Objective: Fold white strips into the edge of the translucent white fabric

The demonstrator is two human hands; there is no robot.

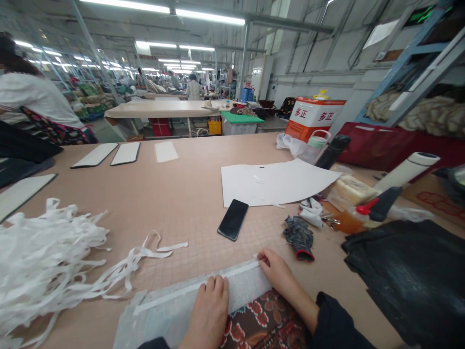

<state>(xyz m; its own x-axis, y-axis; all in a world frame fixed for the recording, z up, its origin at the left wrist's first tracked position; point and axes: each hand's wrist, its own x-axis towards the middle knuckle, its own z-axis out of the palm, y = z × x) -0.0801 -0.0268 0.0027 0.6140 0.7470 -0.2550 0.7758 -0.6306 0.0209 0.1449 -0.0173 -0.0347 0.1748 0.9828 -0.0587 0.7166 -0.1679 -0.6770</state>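
Observation:
A translucent whitish sheet (163, 317) lies at the near edge of the table, with a narrow white tape (174, 296) running along its far edge. My left hand (210, 308) rests on the sheet, its fingers bent slightly and lying over the tape. At the sheet's right end my right hand (274, 271) pinches the end of the tape between thumb and fingers. Patterned brown and red cloth (263, 322) shows below the sheet, between my forearms. A loose heap of white tapes (54, 261) spreads at the left.
Beyond my hands lie a black phone (233, 220), a grey glove (299, 237) and a large white paper sheet (272, 182). Black sheeting (410, 271), an orange bottle (352, 219) and a white flask (407, 172) occupy the right. A person (36, 97) is at the far left.

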